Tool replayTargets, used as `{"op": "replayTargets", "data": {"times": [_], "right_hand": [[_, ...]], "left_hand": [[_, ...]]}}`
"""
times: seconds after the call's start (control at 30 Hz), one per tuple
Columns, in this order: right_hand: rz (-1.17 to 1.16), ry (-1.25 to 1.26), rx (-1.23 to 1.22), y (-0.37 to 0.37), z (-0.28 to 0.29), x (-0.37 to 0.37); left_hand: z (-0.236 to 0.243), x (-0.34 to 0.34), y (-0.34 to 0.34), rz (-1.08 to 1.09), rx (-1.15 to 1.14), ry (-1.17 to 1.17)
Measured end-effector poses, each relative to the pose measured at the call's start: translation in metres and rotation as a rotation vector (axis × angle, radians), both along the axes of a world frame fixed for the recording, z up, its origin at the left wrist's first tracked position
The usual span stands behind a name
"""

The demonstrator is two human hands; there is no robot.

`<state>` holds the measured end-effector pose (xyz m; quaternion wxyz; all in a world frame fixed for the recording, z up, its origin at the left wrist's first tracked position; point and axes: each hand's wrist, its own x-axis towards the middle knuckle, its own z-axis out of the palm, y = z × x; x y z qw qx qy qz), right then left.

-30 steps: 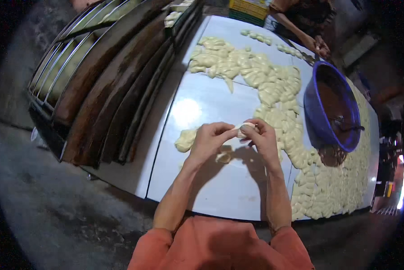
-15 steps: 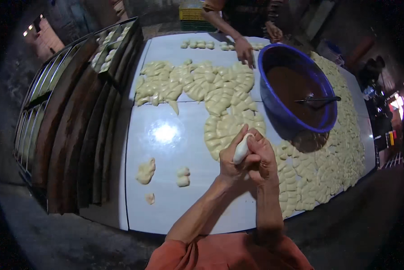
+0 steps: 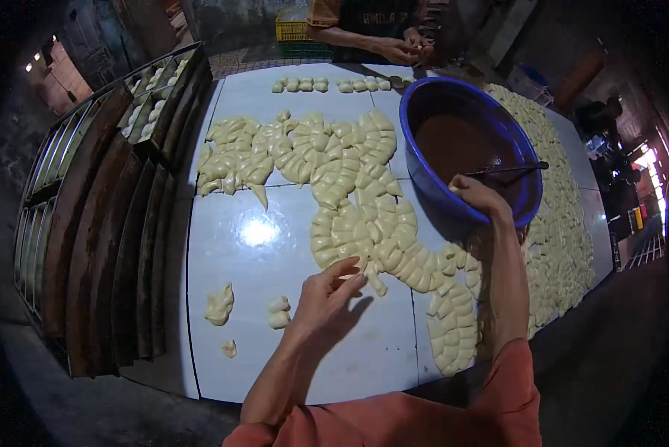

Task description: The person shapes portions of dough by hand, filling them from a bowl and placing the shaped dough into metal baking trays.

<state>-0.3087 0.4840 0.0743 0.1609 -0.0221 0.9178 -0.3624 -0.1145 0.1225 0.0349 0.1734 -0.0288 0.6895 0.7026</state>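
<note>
My left hand [image 3: 331, 293] hovers over the white table [image 3: 260, 276], thumb and fingers apart, beside the near edge of a spread of pale dough pieces [image 3: 364, 231]. A loose dough strip [image 3: 376, 280] lies by its fingertips. My right hand [image 3: 480, 195] is at the near left rim of a large blue basin [image 3: 432, 200], fingers curled; whatever they may hold is hidden. Brown liquid or paste [image 3: 457, 145] sits in the basin, with a dark-handled utensil [image 3: 509, 168] lying across it. Left of my left hand are a dough pair [image 3: 278, 312] and two scraps [image 3: 219, 304].
On the left stand stacked trays with dark curved sides [image 3: 103, 253], some holding white dough balls [image 3: 155, 110]. Flattened dough pieces [image 3: 561, 216] cover the table's right side. Across the table, a person's hands [image 3: 406, 51] are near rows of small dough pieces [image 3: 299, 85].
My hands, earlier together around white dough, have separated. The right one moved to the basin; the left one came down-left and opened. The other person's reaching hand drew back.
</note>
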Motion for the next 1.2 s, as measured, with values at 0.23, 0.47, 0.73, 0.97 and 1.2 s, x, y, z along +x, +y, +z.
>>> {"op": "replayTargets", "data": {"times": [0.23, 0.47, 0.73, 0.97, 1.2], "right_hand": [[-0.049, -0.042, -0.313, -0.007, 0.014, 0.013], [-0.407, 0.203, -1.056, -0.103, 0.041, 0.085], [-0.247, -0.103, -1.394, -0.217, -0.036, 0.147], [-0.076, -0.09, -0.955, -0.295, -0.036, 0.201], [-0.03, 0.446, -0.536, -0.325, -0.059, 0.213]], "left_hand": [[0.011, 0.004, -0.004, -0.105, -0.09, -0.08], [0.001, -0.011, 0.027, -0.121, 0.188, -0.079], [0.012, 0.013, -0.001, 0.232, 0.824, -0.301], [-0.031, 0.035, -0.068, 0.667, 0.561, -0.153], [-0.028, 0.045, -0.079, 0.655, 0.434, -0.097]]}}
